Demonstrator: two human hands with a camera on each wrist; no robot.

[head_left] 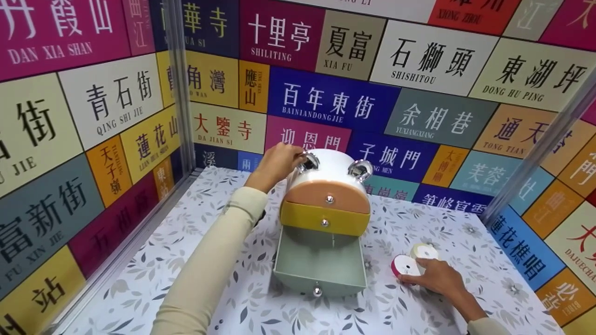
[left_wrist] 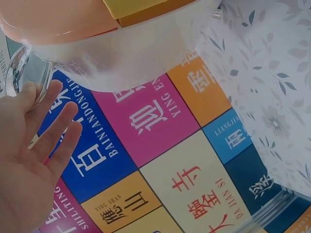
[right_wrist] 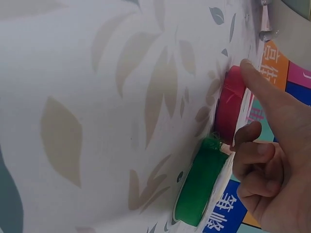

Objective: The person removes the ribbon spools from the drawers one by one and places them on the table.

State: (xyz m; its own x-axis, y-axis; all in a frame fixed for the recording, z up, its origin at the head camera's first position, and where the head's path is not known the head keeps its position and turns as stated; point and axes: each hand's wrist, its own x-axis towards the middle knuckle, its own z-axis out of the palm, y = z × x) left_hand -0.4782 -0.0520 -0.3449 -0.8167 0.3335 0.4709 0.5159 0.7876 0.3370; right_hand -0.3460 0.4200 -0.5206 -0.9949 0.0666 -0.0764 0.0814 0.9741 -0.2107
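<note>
A small drawer cabinet with a white domed top has orange, yellow and grey-green fronts and clear knobs. Its bottom drawer is pulled out, with nothing seen inside. My left hand pinches the shiny clear ear on the cabinet's left top; in the left wrist view the ear sits between thumb and index finger, the other fingers spread. My right hand pinches a red ribbon spool between thumb and index finger at its edge. A green ribbon spool stands against it, below the curled fingers.
A pale-rimmed spool shows behind the red one in the head view. The table has a leaf-patterned white cover. Panels printed with place names stand behind and at both sides, with a clear edge strip at the left corner.
</note>
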